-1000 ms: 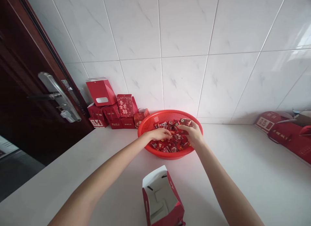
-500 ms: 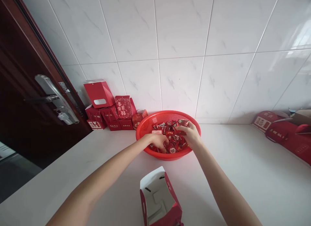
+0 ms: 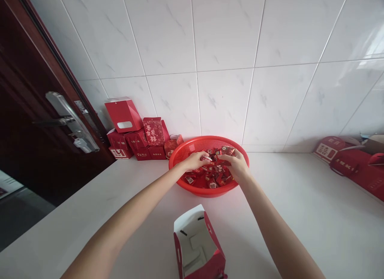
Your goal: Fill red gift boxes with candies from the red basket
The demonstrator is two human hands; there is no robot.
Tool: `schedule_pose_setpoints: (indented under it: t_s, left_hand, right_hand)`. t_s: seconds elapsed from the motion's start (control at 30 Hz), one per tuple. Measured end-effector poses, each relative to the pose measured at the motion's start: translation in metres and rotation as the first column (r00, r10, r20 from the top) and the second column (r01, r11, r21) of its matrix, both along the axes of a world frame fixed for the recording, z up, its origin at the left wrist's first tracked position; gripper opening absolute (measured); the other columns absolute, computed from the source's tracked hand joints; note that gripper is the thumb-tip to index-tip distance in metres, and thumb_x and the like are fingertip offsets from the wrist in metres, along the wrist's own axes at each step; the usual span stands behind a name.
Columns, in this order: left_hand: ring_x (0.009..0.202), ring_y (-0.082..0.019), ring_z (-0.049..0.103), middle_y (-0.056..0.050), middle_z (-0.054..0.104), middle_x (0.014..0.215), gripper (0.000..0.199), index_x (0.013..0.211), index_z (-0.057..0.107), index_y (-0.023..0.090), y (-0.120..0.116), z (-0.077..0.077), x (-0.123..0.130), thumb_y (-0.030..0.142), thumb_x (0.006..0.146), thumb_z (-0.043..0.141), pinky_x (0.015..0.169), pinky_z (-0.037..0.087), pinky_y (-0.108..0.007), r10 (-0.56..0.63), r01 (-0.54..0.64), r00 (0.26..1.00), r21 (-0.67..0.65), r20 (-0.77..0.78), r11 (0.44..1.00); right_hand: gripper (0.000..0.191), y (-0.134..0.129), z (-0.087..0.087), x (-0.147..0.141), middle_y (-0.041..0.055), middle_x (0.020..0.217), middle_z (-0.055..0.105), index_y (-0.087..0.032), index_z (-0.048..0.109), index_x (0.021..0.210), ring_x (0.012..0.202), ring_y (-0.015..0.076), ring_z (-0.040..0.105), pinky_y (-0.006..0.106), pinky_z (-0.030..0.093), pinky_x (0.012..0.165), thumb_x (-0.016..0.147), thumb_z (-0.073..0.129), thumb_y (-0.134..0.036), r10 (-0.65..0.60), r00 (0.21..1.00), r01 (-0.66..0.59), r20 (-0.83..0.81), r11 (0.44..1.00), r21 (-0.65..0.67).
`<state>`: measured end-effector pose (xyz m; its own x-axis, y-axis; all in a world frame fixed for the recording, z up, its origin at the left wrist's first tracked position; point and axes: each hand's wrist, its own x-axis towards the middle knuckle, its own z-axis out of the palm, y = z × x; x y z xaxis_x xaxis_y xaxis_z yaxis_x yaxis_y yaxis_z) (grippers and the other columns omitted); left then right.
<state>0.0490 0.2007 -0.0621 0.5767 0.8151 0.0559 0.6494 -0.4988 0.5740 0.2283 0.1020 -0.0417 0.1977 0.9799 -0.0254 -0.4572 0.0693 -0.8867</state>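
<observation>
Reaching over a basket (image 3: 207, 192), left hand (image 3: 194, 160) pinches a sweet (image 3: 205, 158), right hand (image 3: 237, 164) a packet (image 3: 228, 150).

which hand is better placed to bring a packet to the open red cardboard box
Probably the left hand: it pinches a red-and-white packet, almost straight beyond the box. Both are over the red plastic basket, but the right hand, with its reddish-brown packet, sits farther right.
</observation>
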Motion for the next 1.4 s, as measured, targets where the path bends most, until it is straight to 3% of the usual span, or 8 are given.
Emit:
schedule_pose_setpoints:
  t_s: [0.13,0.33,0.5,0.6,0.8,0.9,1.03,1.4]
  left_hand:
    - [0.115,-0.027,0.063,-0.008,0.068,0.127,0.047,0.123,0.061,0.022,-0.001,-0.001,0.000,0.054,0.088,0.058,0.095,0.049,-0.033,0.064,-0.064,0.998,-0.016,0.004,0.998]
    - [0.091,-0.021,0.066,-0.002,0.072,0.094,0.037,0.093,0.064,0.022,0.000,0.001,0.001,0.050,0.095,0.041,0.081,0.051,-0.028,0.119,-0.124,0.991,-0.070,-0.062,0.990]
    - [0.080,-0.020,0.066,0.000,0.070,0.081,0.017,0.087,0.068,0.022,0.004,-0.002,-0.001,0.032,0.075,0.064,0.066,0.050,-0.025,0.188,-0.201,0.975,-0.113,-0.118,0.973]
    - [0.071,-0.020,0.066,0.001,0.070,0.074,0.032,0.090,0.071,0.021,0.006,-0.006,-0.005,0.017,0.058,0.072,0.060,0.050,-0.025,0.222,-0.234,0.969,-0.118,-0.104,0.965]
    - [0.096,-0.024,0.070,-0.008,0.076,0.105,0.041,0.102,0.073,0.017,0.012,-0.004,-0.007,0.010,0.062,0.072,0.077,0.057,-0.030,0.264,-0.263,0.948,-0.030,0.180,0.964]
    - [0.114,-0.027,0.066,-0.014,0.070,0.126,0.041,0.111,0.072,0.013,0.011,0.003,-0.005,0.016,0.071,0.073,0.091,0.056,-0.034,0.236,-0.261,0.906,0.023,0.352,0.965]
    - [0.126,-0.025,0.061,-0.011,0.065,0.137,0.021,0.099,0.077,0.017,0.002,0.009,-0.003,0.022,0.080,0.070,0.104,0.051,-0.036,0.123,-0.193,0.862,0.095,0.493,0.977]
    - [0.099,-0.020,0.069,-0.005,0.076,0.101,0.032,0.079,0.078,0.020,-0.005,0.009,0.001,0.003,0.071,0.053,0.092,0.056,-0.034,-0.143,0.021,0.834,0.228,0.533,0.974]
  right_hand:
    - [0.035,0.000,0.000,0.000,-0.0004,0.070,0.073,-0.021,0.063,0.078,0.068,0.0192,0.069,0.028,0.056,0.057,0.050,0.082,-0.012,0.003,1.000,-0.003,-0.003,1.000,0.002]
    - [0.035,0.000,0.000,0.000,-0.0007,0.071,0.073,-0.022,0.062,0.079,0.069,0.0191,0.069,0.029,0.058,0.060,0.051,0.081,-0.012,-0.007,1.000,0.007,0.002,1.000,0.001]
    - [0.035,0.001,-0.001,0.000,-0.0017,0.069,0.071,-0.021,0.061,0.075,0.067,0.0186,0.068,0.029,0.058,0.059,0.050,0.083,-0.014,-0.014,1.000,0.014,-0.005,1.000,0.017]
    - [0.036,0.001,-0.002,0.000,-0.0021,0.068,0.070,-0.021,0.060,0.074,0.066,0.0182,0.068,0.029,0.058,0.060,0.049,0.084,-0.014,-0.008,1.000,0.008,-0.010,1.000,0.026]
    - [0.034,0.002,-0.004,0.000,-0.0005,0.070,0.071,-0.021,0.061,0.073,0.067,0.0194,0.069,0.030,0.058,0.059,0.051,0.085,-0.016,0.023,1.000,-0.023,-0.002,0.998,0.058]
    - [0.031,0.002,-0.004,0.000,0.0007,0.072,0.072,-0.020,0.063,0.073,0.068,0.0195,0.069,0.030,0.058,0.059,0.052,0.086,-0.017,0.040,0.999,-0.040,-0.002,0.997,0.064]
    - [0.026,0.001,-0.002,0.000,0.0019,0.071,0.072,-0.019,0.065,0.069,0.069,0.0191,0.069,0.028,0.058,0.058,0.053,0.086,-0.017,0.057,0.998,-0.057,-0.004,0.997,0.047]
    - [0.017,-0.001,0.002,0.003,0.0029,0.076,0.075,-0.018,0.070,0.071,0.071,0.0178,0.070,0.025,0.057,0.057,0.060,0.082,-0.014,0.107,0.994,-0.108,-0.035,0.993,-0.039]
